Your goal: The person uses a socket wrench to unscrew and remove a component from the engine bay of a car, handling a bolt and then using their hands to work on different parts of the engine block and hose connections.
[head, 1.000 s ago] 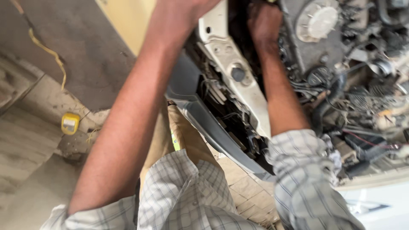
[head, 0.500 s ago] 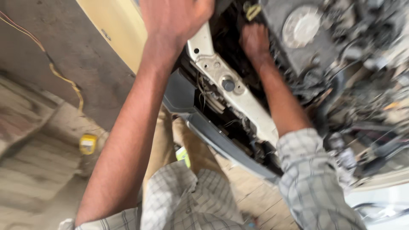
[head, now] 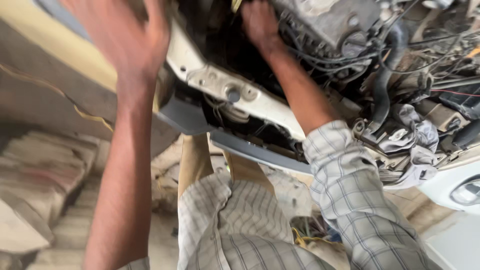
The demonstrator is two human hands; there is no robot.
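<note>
I lean over the open engine bay of a car. My left hand (head: pixel 125 35) is raised at the upper left, blurred, fingers spread, holding nothing, just beside the white front crossmember (head: pixel 235 92). My right hand (head: pixel 260 22) reaches deep into the dark gap behind that crossmember, next to the grey engine block (head: pixel 330 20). Its fingers are hidden in the gap, so what they touch cannot be made out. Both sleeves are checked and rolled up.
Hoses and wires (head: pixel 385 75) crowd the bay at right, with a grey rag (head: pixel 415 145) lying on the body edge. The grey bumper (head: pixel 250 150) runs below the crossmember. A headlight (head: pixel 467 192) shows at far right. Rough concrete ground (head: pixel 40 165) lies at left.
The view has shifted down and closer. My left hand has come off the car's front edge and swung left, fingers spread. My right hand stays down in the engine bay.
</note>
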